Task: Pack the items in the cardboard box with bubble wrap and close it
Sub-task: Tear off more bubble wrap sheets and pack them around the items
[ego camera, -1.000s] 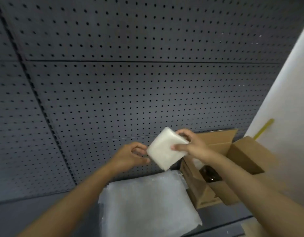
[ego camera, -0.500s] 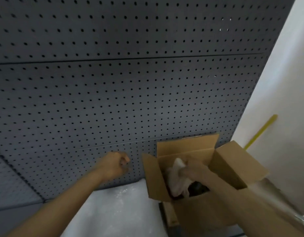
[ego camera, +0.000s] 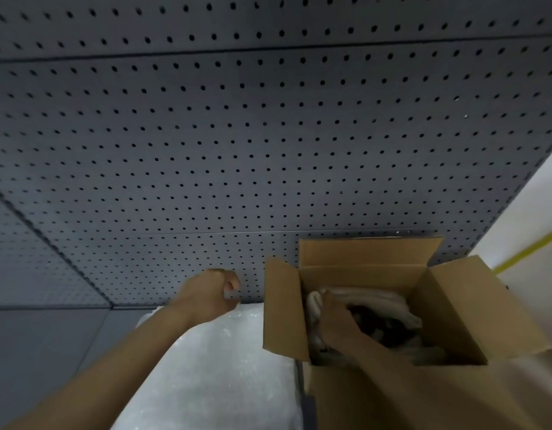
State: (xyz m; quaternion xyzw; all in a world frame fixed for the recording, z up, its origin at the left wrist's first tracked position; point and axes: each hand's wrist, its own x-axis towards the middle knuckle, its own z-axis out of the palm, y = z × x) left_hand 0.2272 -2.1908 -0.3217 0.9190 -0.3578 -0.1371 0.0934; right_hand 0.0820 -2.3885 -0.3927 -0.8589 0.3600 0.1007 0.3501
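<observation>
the right hand (ego camera: 336, 321) presses a soft white bubble-wrapped bundle (ego camera: 377, 301) down inside the open brown cardboard box (ego camera: 454, 308); its grip is hidden. left hand (ego camera: 211, 290) hovers loosely curled, empty. light, squashy bundle: hold its sides.

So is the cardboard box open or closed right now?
Open. The cardboard box has its flaps standing up and out, and the right hand is inside, on the bubble wrap.
</observation>
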